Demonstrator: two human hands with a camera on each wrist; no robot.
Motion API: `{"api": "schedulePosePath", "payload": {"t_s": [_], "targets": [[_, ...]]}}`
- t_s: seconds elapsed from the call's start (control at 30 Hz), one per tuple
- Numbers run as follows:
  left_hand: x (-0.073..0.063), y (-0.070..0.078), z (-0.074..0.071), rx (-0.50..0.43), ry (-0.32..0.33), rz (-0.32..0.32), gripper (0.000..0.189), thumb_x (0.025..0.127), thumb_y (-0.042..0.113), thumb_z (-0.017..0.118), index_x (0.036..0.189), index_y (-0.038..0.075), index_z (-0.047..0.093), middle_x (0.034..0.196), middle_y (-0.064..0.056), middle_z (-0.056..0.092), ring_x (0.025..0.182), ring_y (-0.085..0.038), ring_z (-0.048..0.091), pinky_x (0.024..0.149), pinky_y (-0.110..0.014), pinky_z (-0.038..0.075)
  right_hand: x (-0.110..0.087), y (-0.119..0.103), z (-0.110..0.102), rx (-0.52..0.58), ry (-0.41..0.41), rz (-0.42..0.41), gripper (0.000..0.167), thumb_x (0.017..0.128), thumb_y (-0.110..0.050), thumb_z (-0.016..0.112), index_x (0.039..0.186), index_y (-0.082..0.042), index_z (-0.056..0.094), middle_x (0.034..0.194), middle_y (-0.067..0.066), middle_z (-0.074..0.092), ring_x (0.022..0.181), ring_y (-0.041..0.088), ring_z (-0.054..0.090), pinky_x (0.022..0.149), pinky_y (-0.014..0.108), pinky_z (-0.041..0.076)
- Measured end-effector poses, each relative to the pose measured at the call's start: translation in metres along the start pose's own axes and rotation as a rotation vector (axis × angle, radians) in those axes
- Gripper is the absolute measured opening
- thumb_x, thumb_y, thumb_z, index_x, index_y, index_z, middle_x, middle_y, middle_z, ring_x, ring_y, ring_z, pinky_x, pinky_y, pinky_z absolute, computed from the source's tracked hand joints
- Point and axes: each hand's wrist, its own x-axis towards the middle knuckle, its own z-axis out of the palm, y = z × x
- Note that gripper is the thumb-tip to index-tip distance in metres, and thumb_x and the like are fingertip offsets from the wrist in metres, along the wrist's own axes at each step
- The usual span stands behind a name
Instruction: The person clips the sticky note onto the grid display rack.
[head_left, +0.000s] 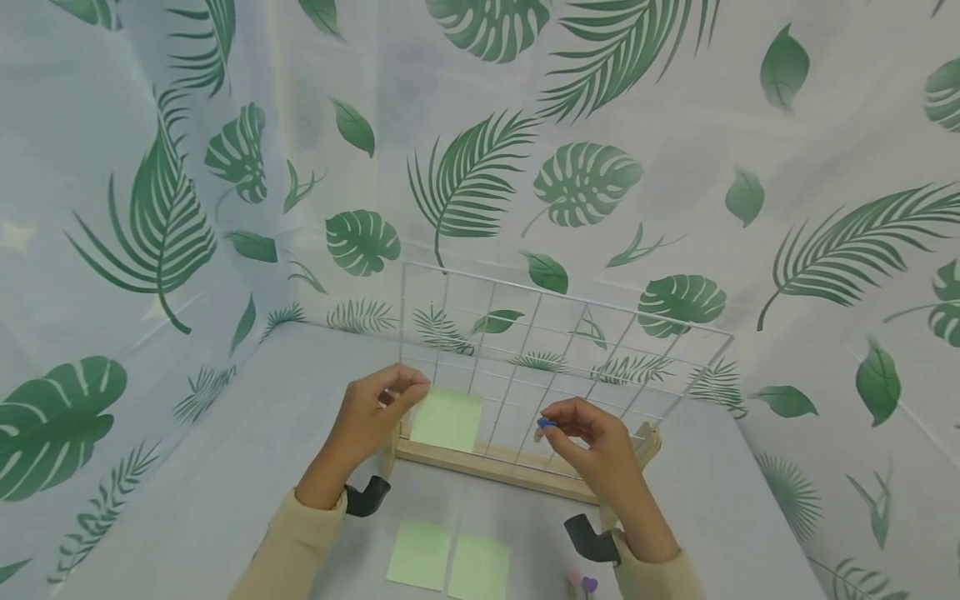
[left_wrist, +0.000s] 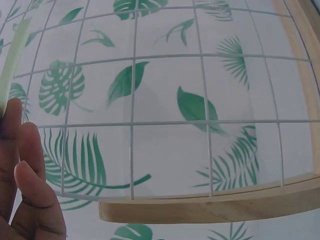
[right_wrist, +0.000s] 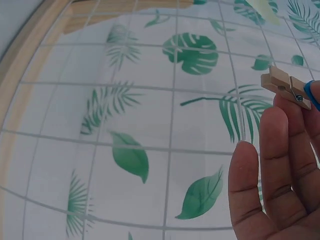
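My left hand [head_left: 378, 408] pinches a pale green square of paper [head_left: 447, 423] by its upper left corner, in front of the left end of a white wire grid [head_left: 540, 333]. In the left wrist view the paper [left_wrist: 16, 65] shows nearly edge-on above the fingertips. To the right, my right hand [head_left: 596, 437] pinches a small wooden clothespin with a blue ornament [head_left: 547, 423], off to the right of the paper. The right wrist view shows the clothespin [right_wrist: 285, 82] with its wooden tip pointing away from the fingers and its blue part [right_wrist: 312, 92] near the frame edge.
The grid stands in a wooden base [head_left: 495, 475]. Two more green papers, a left one [head_left: 420, 554] and a right one [head_left: 480, 568], lie on the white table in front. Small clothespins with a purple heart [head_left: 589, 585] and a pink top lie at the near edge. Leaf-patterned cloth [head_left: 480, 192] hangs behind.
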Motion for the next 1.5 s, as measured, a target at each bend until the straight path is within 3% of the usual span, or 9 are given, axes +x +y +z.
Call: {"api": "schedulePosePath", "payload": {"t_s": [0.37, 0.97, 1.2, 1.5], "targets": [[0.008, 0.005, 0.0, 0.003, 0.052, -0.002, 0.011, 0.102, 0.018, 0.075, 0.107, 0.01, 0.079, 0.097, 0.0, 0.08, 0.088, -0.017, 0.07, 0.076, -0.032, 0.057, 0.016, -0.004, 0.008, -0.05, -0.01, -0.005, 0.016, 0.092, 0.016, 0.07, 0.104, 0.007, 0.074, 0.096, 0.015, 0.076, 0.088, 0.001, 0.07, 0.08, 0.018, 0.059], [0.024, 0.011, -0.007, -0.021, 0.092, -0.064, 0.016, 0.104, 0.023, 0.076, 0.109, 0.009, 0.08, 0.098, -0.003, 0.079, 0.09, -0.018, 0.068, 0.078, -0.032, 0.055, 0.034, -0.012, 0.007, -0.099, -0.029, -0.007, 0.015, 0.093, 0.013, 0.073, 0.105, 0.005, 0.075, 0.099, 0.017, 0.077, 0.089, 0.003, 0.071, 0.082, 0.018, 0.058], [0.033, 0.011, -0.016, -0.012, 0.117, -0.041, 0.015, 0.103, 0.022, 0.076, 0.11, 0.009, 0.08, 0.099, -0.004, 0.079, 0.09, -0.018, 0.068, 0.077, -0.032, 0.054, 0.042, -0.016, 0.007, -0.122, -0.022, -0.02, 0.015, 0.093, 0.014, 0.073, 0.106, 0.006, 0.075, 0.1, 0.018, 0.077, 0.09, 0.002, 0.07, 0.082, 0.017, 0.058], [0.045, 0.016, -0.019, -0.034, 0.102, 0.004, 0.016, 0.104, 0.022, 0.076, 0.11, 0.008, 0.08, 0.098, -0.004, 0.079, 0.088, -0.017, 0.067, 0.076, -0.031, 0.053, 0.051, -0.023, 0.004, -0.139, -0.022, -0.024, 0.015, 0.094, 0.012, 0.073, 0.106, 0.005, 0.077, 0.098, 0.014, 0.079, 0.089, 0.004, 0.073, 0.082, 0.018, 0.059]]}}
